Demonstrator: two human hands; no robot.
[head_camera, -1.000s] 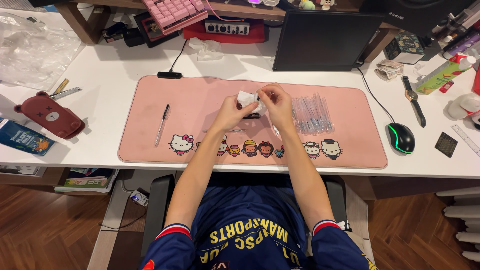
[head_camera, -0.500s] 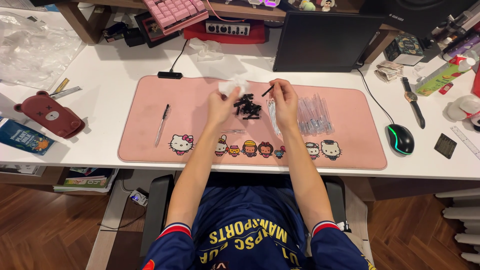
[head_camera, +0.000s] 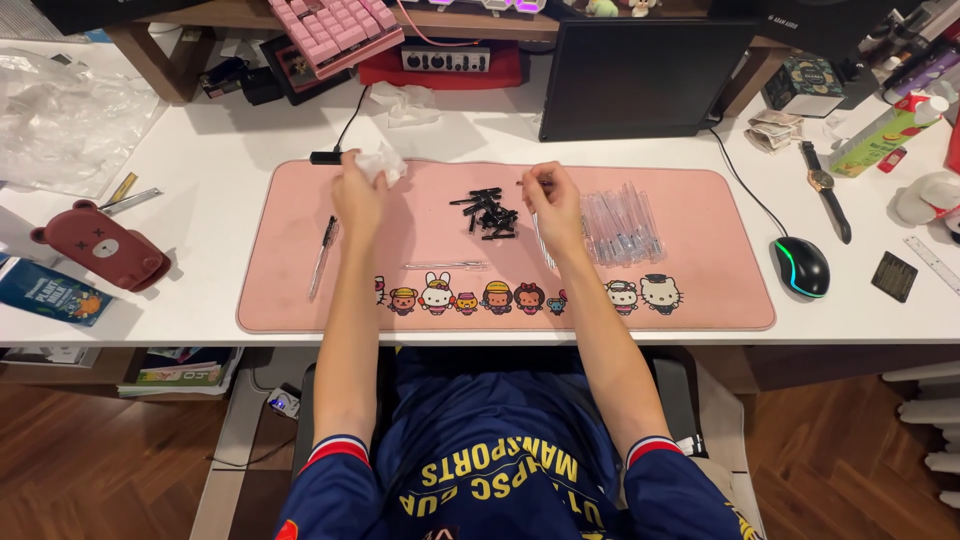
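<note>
On the pink desk mat (head_camera: 690, 300) in front of you, your two hands are spread well apart with a small heap of black pen parts (head_camera: 487, 212) lying loose between them. Your left hand (head_camera: 358, 195) is closed around a crumpled clear wrapper (head_camera: 380, 162) near the mat's back edge, just above a pen (head_camera: 322, 255). Your right hand (head_camera: 553, 200) pinches something thin I cannot make out, just beside a row of clear pen tubes (head_camera: 620, 225).

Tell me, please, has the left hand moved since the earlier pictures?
Yes. The left hand, gripping a crumpled clear bag, has swung left, away from the pile of small black parts, toward the pen.
</note>
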